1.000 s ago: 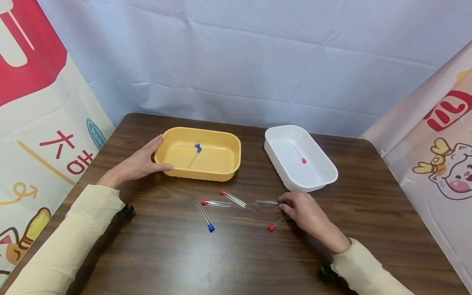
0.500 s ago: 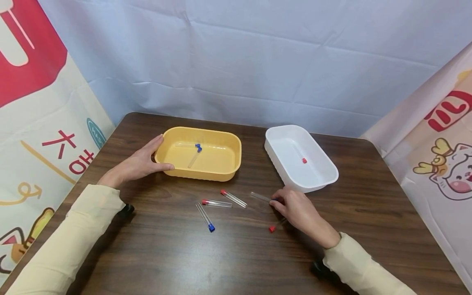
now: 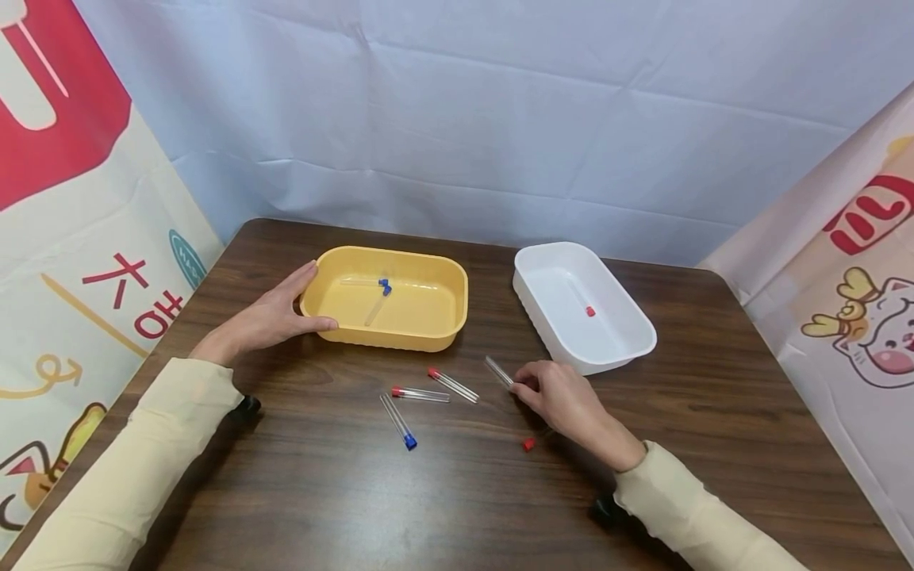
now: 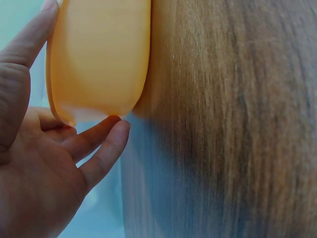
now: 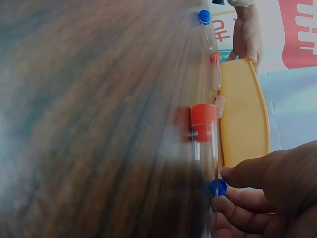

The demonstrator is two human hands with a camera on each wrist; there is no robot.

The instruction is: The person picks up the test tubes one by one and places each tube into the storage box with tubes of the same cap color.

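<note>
At the left end of a yellow plastic basin [image 3: 428, 341], my left hand [image 3: 264, 317] holds on, thumb at the front rim; the left wrist view shows fingers curled against its end wall. Two blue-capped test tubes [image 3: 373, 309] lie inside it. My right hand [image 3: 571, 400] pinches another test tube [image 3: 498, 371] by its blue cap [image 5: 218, 187], the clear end pointing away to the left. Below that hand lies a red-capped test tube [image 5: 204, 124], mostly hidden by it in the head view. The white basin [image 3: 607, 349] behind it contains one red-capped test tube [image 3: 589, 311].
Left of my right hand, two red-capped test tubes, one nearer [image 3: 421, 394] and one farther [image 3: 454, 385], lie on the brown wooden table [image 3: 457, 507]. A blue-capped tube [image 3: 397, 422] is just in front of them. A pale cloth [image 3: 500, 119] hangs behind the table.
My right hand has shifted left with the blue-capped test tube, whose clear end has swung toward the back. My left hand stays on the yellow basin.
</note>
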